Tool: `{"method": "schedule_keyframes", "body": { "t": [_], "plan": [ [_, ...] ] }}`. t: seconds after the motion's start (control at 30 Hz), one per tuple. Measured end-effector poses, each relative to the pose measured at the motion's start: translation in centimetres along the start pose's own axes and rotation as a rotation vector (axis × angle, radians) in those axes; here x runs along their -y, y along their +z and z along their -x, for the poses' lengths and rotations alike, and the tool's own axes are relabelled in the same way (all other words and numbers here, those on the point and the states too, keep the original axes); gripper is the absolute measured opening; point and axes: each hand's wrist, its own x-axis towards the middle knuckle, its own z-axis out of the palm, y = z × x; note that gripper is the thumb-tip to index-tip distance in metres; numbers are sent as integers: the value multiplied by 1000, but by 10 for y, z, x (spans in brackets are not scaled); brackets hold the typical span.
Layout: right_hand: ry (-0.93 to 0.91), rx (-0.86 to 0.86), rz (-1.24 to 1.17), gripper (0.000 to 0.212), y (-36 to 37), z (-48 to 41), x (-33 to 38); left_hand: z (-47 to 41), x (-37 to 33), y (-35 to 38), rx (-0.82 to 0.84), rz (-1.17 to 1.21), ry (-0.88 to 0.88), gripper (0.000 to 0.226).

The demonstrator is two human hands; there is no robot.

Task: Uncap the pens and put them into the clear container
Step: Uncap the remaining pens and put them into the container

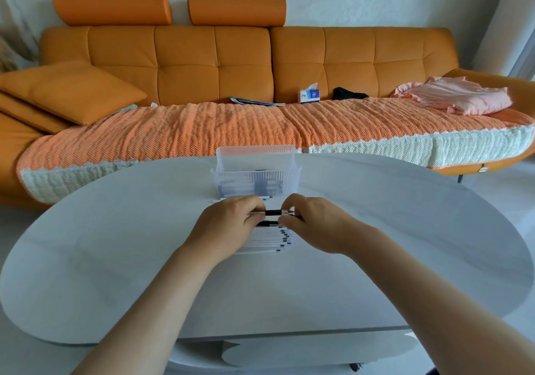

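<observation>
Two hands on one pen, set for the cap pull.
The left hand [231, 225] and right hand [315, 224] each pinched one end of a slim white pen with a black middle section [272, 212], held level so the opposed grips could pull straight apart. Couldn't tell which end had the cap. A row of white pens [267, 243] lay under the hands on the pale oval bench [115, 259]. The clear ribbed plastic container [256, 173], with pens inside, stood just beyond the fingertips: short drop.

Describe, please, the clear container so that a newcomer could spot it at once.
Find the white oval table in front of the orange sofa. Near its far edge stands the clear container. Unlike the pens lying flat nearby, it is upright, ribbed and see-through.
</observation>
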Motion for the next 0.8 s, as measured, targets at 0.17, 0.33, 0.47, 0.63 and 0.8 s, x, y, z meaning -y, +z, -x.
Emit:
{"method": "schedule_keyframes", "body": {
  "t": [0.17, 0.33, 0.47, 0.63, 0.8],
  "plan": [
    [90, -31, 63, 19, -1, 4, -23, 0, 12, -6, -8, -27, -98, 10],
    [110, -44, 147, 15, 0, 5, -33, 2, 9, -4, 12, -59, -88, 8],
    [134, -23, 111, 22, 0, 7, -32, 2, 6, 0, 30, -61, -79, 5],
    [134, 13, 80, 26, -1, 7, -31, 3, 0, 6, 54, -67, -42, 8],
    [48, -45, 99, 24, -5, 7, -28, 2, -5, 10, 56, -71, -2, 10]
  ]
}}
